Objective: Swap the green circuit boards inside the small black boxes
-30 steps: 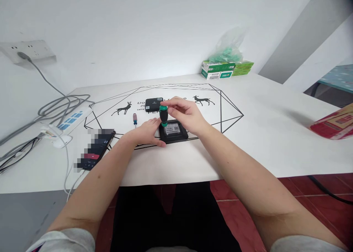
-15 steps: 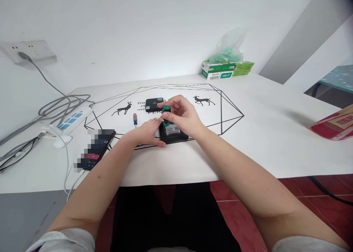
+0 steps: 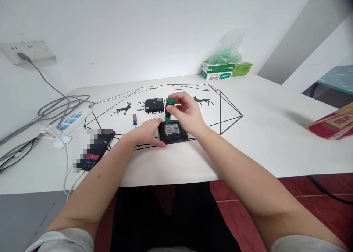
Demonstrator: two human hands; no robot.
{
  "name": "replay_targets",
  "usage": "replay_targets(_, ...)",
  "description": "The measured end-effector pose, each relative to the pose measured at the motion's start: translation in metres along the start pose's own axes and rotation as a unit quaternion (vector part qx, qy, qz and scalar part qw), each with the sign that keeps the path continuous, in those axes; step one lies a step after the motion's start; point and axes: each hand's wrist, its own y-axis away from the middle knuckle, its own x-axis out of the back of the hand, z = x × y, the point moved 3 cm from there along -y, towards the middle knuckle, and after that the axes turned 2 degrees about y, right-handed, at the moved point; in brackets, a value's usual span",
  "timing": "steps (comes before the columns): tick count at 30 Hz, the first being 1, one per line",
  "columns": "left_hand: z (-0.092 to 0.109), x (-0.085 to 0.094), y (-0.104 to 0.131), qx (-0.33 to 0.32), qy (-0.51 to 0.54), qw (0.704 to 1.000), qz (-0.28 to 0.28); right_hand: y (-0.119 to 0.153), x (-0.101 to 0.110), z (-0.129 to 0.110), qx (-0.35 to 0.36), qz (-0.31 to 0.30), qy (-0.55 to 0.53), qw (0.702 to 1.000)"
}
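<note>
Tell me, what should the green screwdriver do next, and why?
Probably the right grip should straighten the green screwdriver a little: its handle leans while its shaft points down into the black case. The left grip rests at the case's left edge, which may help keep it steady. Whether the tip touches anything is too small to tell.

Light grey sleeves (image 3: 70,240), black trousers (image 3: 204,222), bare hands (image 3: 151,132)
</note>
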Motion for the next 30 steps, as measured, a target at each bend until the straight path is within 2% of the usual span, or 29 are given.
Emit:
replay_targets(2,0.002,0.001,0.000,0.007,-0.004,1.000,0.000,-0.003,0.007,0.003,0.002,0.041,0.000,0.999)
replay_targets(5,0.008,0.002,0.001,0.005,-0.007,1.000,0.001,-0.006,0.014,0.007,0.007,0.068,0.020,0.997)
replay_targets(12,0.024,0.002,0.006,0.010,-0.035,0.999,-0.015,-0.006,0.010,0.018,0.015,0.054,0.047,0.997)
replay_targets(24,0.037,0.002,0.008,-0.044,-0.050,0.998,-0.001,-0.002,0.008,0.007,0.046,0.034,0.085,0.995)
replay_targets(30,0.029,-0.001,0.008,-0.033,-0.029,0.999,-0.022,0.000,0.006,0.008,0.053,0.031,0.086,0.994)
